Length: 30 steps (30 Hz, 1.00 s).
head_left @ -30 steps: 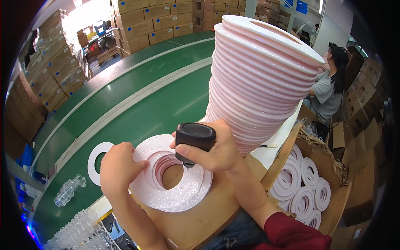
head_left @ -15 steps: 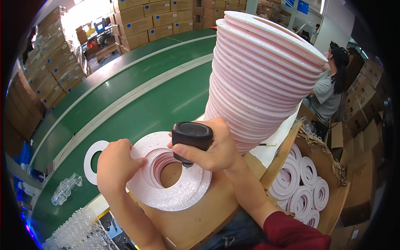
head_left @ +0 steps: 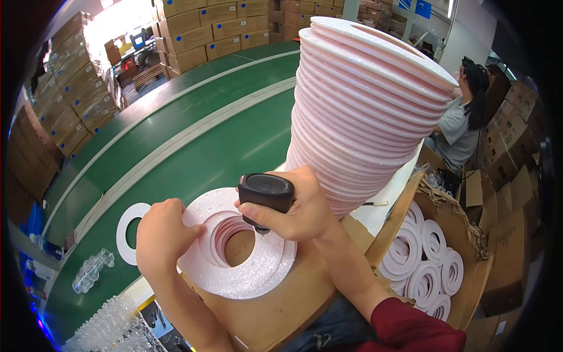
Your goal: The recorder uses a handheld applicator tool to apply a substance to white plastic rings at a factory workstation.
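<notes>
Before me lies a short stack of glittery pale-pink rings [head_left: 252, 278] on brown cardboard [head_left: 316, 281]; its central hole shows several inner edges. At the stack's left side, my left hand [head_left: 164, 232] grips the top ring, thumb on its upper face, the other fingers mostly hidden. My right hand [head_left: 305, 205] is closed round a tool with a bulky black handle [head_left: 267, 192]. The tool's narrow dark tip points down at the inner edge of the ring, on the hole's right; whether it touches is hard to see.
A tall leaning stack of pink rings [head_left: 363, 117] rises behind my right hand. An open carton [head_left: 469, 287] of smaller rings stands at right. On the green conveyor [head_left: 234, 132] lie a white ring [head_left: 124, 234] and clear plastic pieces [head_left: 94, 270]. A person [head_left: 460, 126] sits far right.
The tool and my right hand have shifted very slightly left and down over the ring. My left hand keeps its grip; the view has moved a little.
</notes>
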Available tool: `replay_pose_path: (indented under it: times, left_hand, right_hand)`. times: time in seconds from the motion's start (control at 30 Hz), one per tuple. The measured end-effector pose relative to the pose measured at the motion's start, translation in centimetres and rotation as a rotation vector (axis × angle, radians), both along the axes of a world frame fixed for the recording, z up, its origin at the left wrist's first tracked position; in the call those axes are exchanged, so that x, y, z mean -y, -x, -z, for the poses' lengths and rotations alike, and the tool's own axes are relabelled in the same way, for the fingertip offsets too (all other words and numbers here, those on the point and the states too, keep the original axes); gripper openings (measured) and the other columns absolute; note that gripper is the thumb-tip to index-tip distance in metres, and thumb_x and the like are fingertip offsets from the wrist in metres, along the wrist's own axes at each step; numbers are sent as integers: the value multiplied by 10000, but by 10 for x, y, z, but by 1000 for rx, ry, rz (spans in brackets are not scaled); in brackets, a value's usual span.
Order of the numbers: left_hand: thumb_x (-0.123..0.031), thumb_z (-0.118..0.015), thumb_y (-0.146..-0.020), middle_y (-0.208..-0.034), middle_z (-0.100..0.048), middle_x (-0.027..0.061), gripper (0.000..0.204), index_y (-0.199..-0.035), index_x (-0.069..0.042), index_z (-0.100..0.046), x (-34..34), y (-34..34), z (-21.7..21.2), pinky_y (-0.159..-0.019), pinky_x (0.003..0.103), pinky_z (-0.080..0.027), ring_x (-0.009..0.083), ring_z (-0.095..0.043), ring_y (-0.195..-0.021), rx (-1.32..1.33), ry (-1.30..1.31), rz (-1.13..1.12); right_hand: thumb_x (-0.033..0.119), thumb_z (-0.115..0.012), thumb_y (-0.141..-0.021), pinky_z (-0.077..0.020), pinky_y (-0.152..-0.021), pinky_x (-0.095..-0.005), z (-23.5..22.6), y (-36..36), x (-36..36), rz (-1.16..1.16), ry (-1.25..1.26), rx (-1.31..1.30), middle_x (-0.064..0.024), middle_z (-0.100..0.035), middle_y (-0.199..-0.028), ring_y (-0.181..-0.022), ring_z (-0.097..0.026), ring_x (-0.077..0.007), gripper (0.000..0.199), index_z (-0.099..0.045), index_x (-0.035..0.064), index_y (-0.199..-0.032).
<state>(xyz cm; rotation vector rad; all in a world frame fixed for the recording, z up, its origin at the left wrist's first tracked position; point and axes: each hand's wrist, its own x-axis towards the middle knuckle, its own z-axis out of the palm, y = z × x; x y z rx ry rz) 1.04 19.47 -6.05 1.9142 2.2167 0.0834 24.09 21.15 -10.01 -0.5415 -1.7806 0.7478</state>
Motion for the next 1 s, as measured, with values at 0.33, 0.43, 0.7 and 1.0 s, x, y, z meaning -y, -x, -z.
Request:
replay_pose_path:
  times: [0.33, 0.43, 0.7, 1.0]
  left_hand:
    - [-289, -892, -624, -666, -683, 176, 368, -690, 19, -701, 7, -2, -2, -603, 408, -548, 322, -695, -620, -119, -19, -30]
    - [-272, -885, -621, -659, -679, 172, 352, -687, 18, -696, 6, -4, 0, -608, 408, -547, 314, -695, -622, -83, -51, -32]
    - [-253, -898, -629, -825, -749, 181, 421, -919, 22, -765, 5, -5, -4, -722, 385, -584, 303, -747, -760, -35, 8, -49]
    - [-267, -892, -633, -856, -754, 183, 443, -945, 20, -764, 6, -5, -5, -736, 388, -585, 304, -752, -788, -35, -2, -39]
  right_hand:
    - [25, -776, -871, -606, -740, -292, 0, 2, 7, 152, 108, -130, -148, -770, -875, -814, -736, -150, 204, -707, -92, -1023]
    - [21, -773, -876, -605, -736, -287, 3, 4, 3, 152, 97, -155, -153, -769, -869, -811, -737, -148, 198, -707, -100, -1019]
    - [15, -772, -876, -605, -719, -282, 6, 7, -1, 171, 52, -146, -151, -769, -855, -794, -738, -145, 195, -710, -109, -1014]
    - [28, -781, -871, -603, -701, -273, 6, 8, -3, 191, 9, -109, -148, -771, -836, -774, -743, -144, 190, -723, -101, -998]
